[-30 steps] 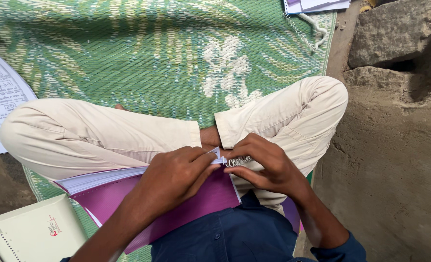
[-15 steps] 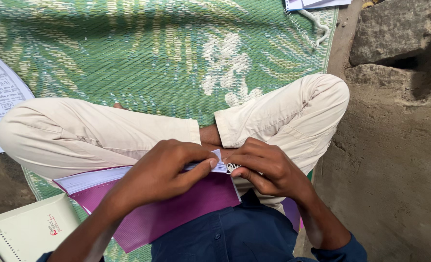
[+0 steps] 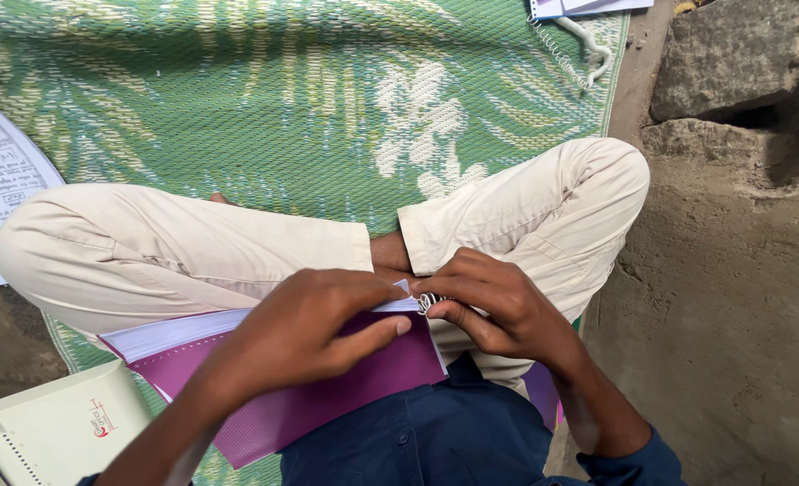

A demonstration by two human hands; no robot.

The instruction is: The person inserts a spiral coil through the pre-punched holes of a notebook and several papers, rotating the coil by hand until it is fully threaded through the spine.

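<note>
Left hand (image 3: 305, 328) lies flat, palm down; right hand (image 3: 498, 306) curls, fingers (image 3: 458, 315) seemingly pinched.

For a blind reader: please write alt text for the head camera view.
A seated, cross-legged person's left hand presses on a purple-covered notebook in the lap, while the right hand works a wire spiral at its edge. A green woven mat lies beneath.

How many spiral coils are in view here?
2: one silvery coil between the left hand and right hand, one white coil on the mat's top edge.
</note>
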